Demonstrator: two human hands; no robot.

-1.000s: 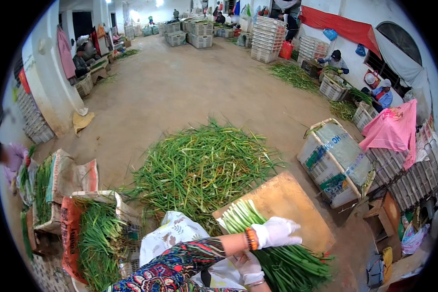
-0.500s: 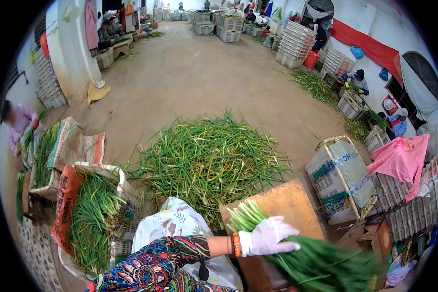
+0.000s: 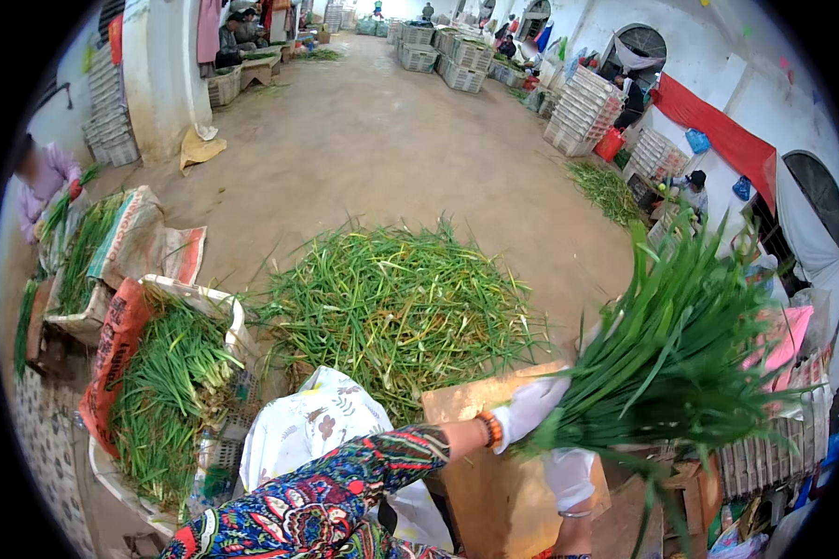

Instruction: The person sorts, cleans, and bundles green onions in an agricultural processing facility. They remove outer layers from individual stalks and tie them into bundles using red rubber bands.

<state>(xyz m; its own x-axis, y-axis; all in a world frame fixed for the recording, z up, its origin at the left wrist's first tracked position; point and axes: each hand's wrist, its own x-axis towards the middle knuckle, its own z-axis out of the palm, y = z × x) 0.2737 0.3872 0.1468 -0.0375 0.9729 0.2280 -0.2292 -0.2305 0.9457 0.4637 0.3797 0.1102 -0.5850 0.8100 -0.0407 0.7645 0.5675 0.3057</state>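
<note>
A large bunch of green onions [image 3: 662, 345] is held up at the right, its long leaves fanned toward the upper right. My left hand [image 3: 533, 410], in a white glove with an orange bead bracelet at the wrist, is closed round its lower left end. Below the leaves is my right hand [image 3: 569, 477], also white-gloved; the leaves cover its fingers. Both hands are over a tan wooden board [image 3: 503, 503]. Beyond the board a wide heap of loose green onions [image 3: 401, 317] lies on the floor.
At the left stands a white crate [image 3: 238, 326] filled with green onions, an orange sack [image 3: 119, 363] over its side. A white patterned cloth [image 3: 317, 419] lies by my left arm. Stacked crates [image 3: 783, 429] stand at the right. A person [image 3: 51, 182] works at the far left.
The bunch has been raised from low over the board up to the right, leaves now pointing up and away. My right hand has come into view beneath it. The view has shifted slightly.
</note>
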